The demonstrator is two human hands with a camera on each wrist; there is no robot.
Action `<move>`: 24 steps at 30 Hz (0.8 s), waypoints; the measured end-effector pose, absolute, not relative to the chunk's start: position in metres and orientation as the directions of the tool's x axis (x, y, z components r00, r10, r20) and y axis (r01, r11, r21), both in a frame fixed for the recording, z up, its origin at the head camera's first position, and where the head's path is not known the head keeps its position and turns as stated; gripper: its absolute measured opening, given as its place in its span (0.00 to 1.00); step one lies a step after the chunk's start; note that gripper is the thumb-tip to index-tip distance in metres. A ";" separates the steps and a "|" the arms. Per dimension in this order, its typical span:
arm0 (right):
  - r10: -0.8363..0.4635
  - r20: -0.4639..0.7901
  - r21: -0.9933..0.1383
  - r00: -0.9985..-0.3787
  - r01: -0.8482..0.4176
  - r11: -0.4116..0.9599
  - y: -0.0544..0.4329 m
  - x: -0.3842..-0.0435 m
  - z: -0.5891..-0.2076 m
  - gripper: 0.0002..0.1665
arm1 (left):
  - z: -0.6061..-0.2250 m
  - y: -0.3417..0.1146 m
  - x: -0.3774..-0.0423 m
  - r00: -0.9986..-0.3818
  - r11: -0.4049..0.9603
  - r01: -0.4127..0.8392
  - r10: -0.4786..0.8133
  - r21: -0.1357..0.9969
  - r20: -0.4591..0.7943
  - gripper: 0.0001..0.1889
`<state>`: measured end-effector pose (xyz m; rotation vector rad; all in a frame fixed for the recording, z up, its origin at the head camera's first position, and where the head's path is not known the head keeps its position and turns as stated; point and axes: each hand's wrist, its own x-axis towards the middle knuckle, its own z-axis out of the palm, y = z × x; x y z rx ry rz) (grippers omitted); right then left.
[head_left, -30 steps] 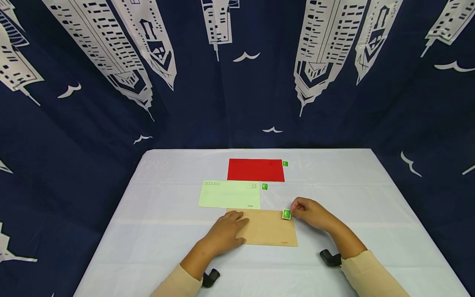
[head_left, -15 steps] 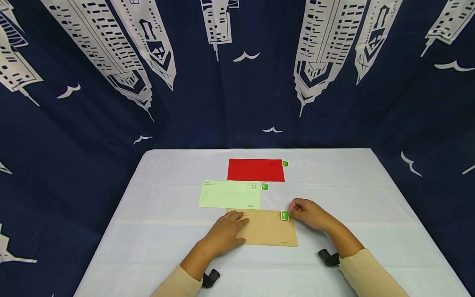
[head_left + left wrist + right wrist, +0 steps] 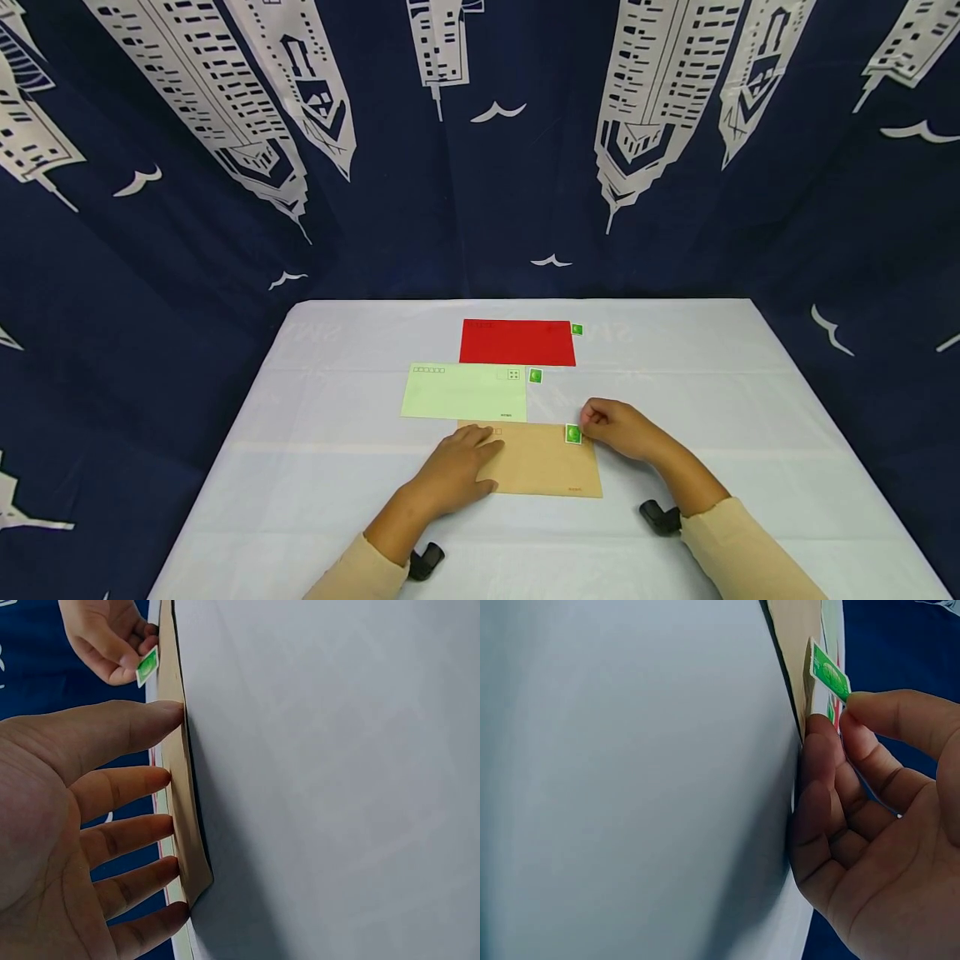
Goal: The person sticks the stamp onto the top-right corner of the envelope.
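Observation:
A brown envelope (image 3: 540, 467) lies nearest the person on the white table. My left hand (image 3: 453, 471) rests on its left part, fingers spread and fairly straight; the left wrist view shows the fingertips (image 3: 171, 825) along the envelope's surface. Between thumb and index finger, my right hand (image 3: 618, 429) pinches a green postage stamp (image 3: 573, 434) with a white border by its edge. The stamp is over the envelope's upper right corner, tilted up from the paper in the right wrist view. The other right fingers curl beneath, by the envelope's edge.
Beyond the brown envelope lies a light green envelope (image 3: 465, 392), with a green stamp (image 3: 536, 376) beside its right edge. Farther back is a red envelope (image 3: 517, 342) with another stamp (image 3: 577, 330) at its upper right. A dark blue printed cloth (image 3: 450, 208) hangs behind the table (image 3: 337, 400).
My right hand has shifted slightly left with the stamp, bringing it from the brown envelope's right edge farther over its corner. The left hand has stayed in place.

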<state>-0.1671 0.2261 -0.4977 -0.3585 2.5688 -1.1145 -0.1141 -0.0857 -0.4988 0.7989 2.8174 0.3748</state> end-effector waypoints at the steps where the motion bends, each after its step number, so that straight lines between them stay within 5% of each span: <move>1: -0.349 -0.188 -0.740 -0.918 -0.102 0.665 0.226 -0.167 -0.498 0.04 | -0.499 -0.086 -0.114 -0.837 0.823 0.488 0.536 0.290 -0.112 0.31; 24: -0.325 -0.187 -0.720 -0.927 -0.096 0.688 0.220 -0.171 -0.501 0.03 | -0.497 -0.086 -0.112 -0.839 0.822 0.473 0.531 0.318 -0.123 0.31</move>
